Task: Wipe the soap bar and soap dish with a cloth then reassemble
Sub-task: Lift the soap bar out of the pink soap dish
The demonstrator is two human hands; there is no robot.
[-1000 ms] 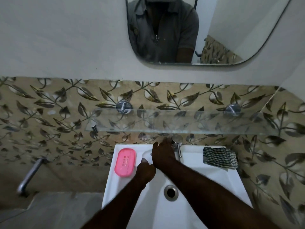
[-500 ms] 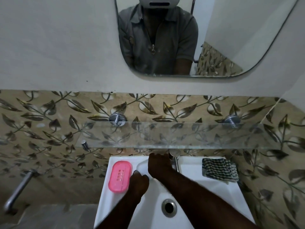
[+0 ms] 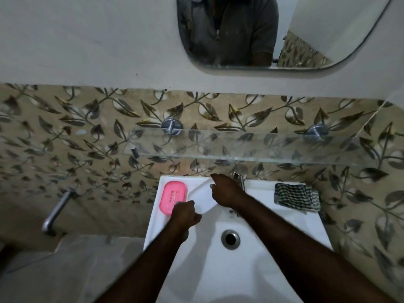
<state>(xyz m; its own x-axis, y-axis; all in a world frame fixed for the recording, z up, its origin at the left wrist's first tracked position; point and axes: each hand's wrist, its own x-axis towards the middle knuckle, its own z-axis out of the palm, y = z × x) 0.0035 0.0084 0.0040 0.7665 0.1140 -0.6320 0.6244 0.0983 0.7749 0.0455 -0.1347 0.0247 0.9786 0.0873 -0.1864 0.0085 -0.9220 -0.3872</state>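
While both hands (image 3: pixel 205 202) hover, soap dish (image 3: pixel 173 197) sits closed.

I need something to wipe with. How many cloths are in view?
1: a striped cloth on the sink's back right corner, right of the tap. None in either hand; others may lie out of frame.
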